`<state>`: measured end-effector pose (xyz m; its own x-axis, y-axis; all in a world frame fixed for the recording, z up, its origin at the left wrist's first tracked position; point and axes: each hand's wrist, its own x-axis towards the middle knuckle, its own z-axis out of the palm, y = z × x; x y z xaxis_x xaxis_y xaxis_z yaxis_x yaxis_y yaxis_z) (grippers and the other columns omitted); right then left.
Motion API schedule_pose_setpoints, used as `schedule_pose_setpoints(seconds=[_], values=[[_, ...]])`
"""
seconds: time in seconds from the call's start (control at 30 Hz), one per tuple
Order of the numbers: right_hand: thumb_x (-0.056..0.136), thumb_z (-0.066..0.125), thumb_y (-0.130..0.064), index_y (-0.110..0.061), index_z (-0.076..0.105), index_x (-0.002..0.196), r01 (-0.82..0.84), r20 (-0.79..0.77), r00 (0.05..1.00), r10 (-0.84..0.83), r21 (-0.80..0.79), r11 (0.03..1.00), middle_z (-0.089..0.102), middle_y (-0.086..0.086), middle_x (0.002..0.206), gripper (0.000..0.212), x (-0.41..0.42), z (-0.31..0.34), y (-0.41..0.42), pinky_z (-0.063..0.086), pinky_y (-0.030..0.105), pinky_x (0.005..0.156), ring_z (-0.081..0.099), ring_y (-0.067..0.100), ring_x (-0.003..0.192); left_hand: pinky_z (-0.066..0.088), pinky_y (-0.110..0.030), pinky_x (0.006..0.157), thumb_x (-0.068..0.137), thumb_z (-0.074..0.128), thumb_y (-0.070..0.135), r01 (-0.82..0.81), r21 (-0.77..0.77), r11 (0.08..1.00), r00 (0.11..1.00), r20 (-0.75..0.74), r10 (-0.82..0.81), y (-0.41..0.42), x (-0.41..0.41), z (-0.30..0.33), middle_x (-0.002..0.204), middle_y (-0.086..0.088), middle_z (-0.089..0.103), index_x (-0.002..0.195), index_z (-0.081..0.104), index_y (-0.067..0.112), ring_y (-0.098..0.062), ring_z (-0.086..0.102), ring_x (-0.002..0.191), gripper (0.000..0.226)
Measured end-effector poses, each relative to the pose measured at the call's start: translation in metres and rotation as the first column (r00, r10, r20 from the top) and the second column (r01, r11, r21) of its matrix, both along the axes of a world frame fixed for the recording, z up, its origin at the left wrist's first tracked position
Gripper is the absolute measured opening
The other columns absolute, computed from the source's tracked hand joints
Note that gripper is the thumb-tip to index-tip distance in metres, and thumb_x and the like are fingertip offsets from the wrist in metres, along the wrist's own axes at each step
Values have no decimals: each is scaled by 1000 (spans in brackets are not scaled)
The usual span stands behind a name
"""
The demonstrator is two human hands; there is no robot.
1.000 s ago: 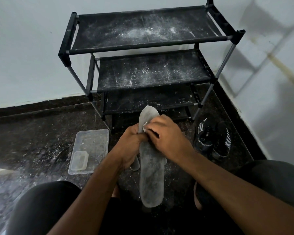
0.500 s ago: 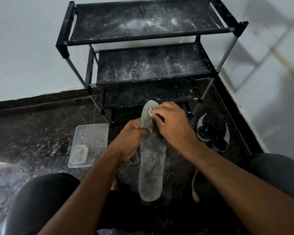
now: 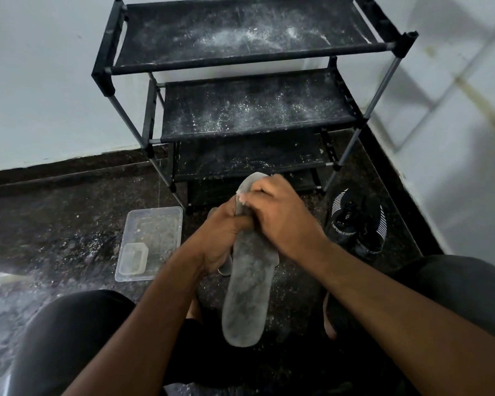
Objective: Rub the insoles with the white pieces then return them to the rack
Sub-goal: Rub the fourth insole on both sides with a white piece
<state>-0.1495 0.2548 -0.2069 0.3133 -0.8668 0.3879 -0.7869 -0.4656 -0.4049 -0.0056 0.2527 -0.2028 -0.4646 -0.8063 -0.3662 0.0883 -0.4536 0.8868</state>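
Observation:
A long grey insole [image 3: 247, 284], dusted with white powder, stands nearly upright between my knees. My left hand [image 3: 222, 238] grips its left edge near the middle. My right hand [image 3: 280, 218] presses a small white piece [image 3: 242, 199] against the insole's upper part; only a sliver of the piece shows under the fingertips. A second insole [image 3: 226, 265] peeks out behind my left hand. The black shoe rack [image 3: 240, 67] stands just beyond, its fabric shelves speckled with white powder and holding nothing.
A clear plastic tray [image 3: 152, 241] with a small clear tub [image 3: 133, 258] inside lies on the dark floor to the left. A pair of black sports shoes [image 3: 355, 221] sits to the right by the wall. White powder is scattered over the floor.
My right hand slid the white piece up towards the insole's toe, then back down a little. The insole stays held in my left hand.

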Motion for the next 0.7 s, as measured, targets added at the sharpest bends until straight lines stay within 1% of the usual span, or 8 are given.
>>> schedule_pose_setpoints(seconds=[0.13, 0.23, 0.3, 0.4, 0.5, 0.57, 0.63, 0.7], values=[[85, 67, -3, -7, 72, 102, 151, 58, 987, -152, 18, 988, 58, 4, 96, 17, -11, 4, -11, 48, 26, 77, 48, 16, 94, 59, -36, 79, 91, 43, -18, 26, -14, 1000, 999, 48, -25, 0, 0, 4, 102, -15, 71, 118, 63, 6, -26, 71, 94, 41], [87, 67, -6, -4, 72, 101, 32, 41, 999, -32, 21, 999, 60, 6, 97, 15, 0, 2, 0, 42, 21, 81, 47, 17, 95, 58, -41, 85, 92, 43, -16, -30, -3, 1000, 999, 43, 30, 0, 0, 2, 104, -22, 69, 116, 64, -2, -30, 68, 96, 35], [88, 68, -9, -4, 72, 98, 2, 8, 1000, -2, 23, 1000, 59, 5, 96, 12, 3, 0, 2, 40, 19, 79, 47, 16, 94, 55, -46, 89, 93, 43, -14, -50, 1, 999, 997, 52, 50, -1, 2, 0, 103, -23, 68, 111, 67, 0, -32, 66, 96, 33], [91, 64, -10, -7, 72, 103, 123, 11, 992, -124, 30, 992, 56, 2, 96, 14, -5, 2, -8, 43, 21, 78, 46, 14, 94, 54, -50, 92, 93, 46, -14, -21, 16, 1000, 997, 75, 20, -3, 2, 0, 107, -24, 69, 112, 68, 5, -35, 67, 99, 35], [91, 61, -6, -5, 71, 104, 204, 65, 976, -207, 43, 978, 56, 4, 97, 17, -12, 7, -11, 41, 20, 79, 47, 15, 95, 60, -42, 86, 92, 45, -16, 3, 12, 1000, 996, 93, -4, -2, -1, 3, 103, -18, 72, 114, 67, 5, -29, 70, 96, 37], [89, 64, -4, -4, 70, 104, 130, 50, 990, -133, 59, 990, 56, 6, 98, 16, -6, 5, -5, 40, 21, 78, 47, 15, 96, 58, -43, 88, 95, 46, -13, -18, 5, 1000, 996, 88, 17, -1, -2, 2, 108, -21, 71, 119, 65, 3, -30, 69, 100, 34], [88, 65, -4, -4, 69, 103, 48, 17, 999, -50, 67, 997, 56, 6, 101, 16, -1, 2, 0, 44, 23, 79, 47, 16, 97, 55, -51, 96, 98, 47, -8, -44, -8, 999, 994, 97, 44, -2, -1, -1, 118, -27, 68, 123, 64, 2, -38, 67, 109, 32], [87, 65, -5, -5, 68, 105, 70, 9, 997, -71, 48, 996, 55, 6, 102, 18, -3, 2, -3, 45, 23, 80, 47, 16, 98, 52, -56, 102, 101, 48, -3, -45, -14, 999, 990, 130, 46, -1, 0, -2, 120, -27, 68, 122, 65, 4, -43, 65, 117, 28]])
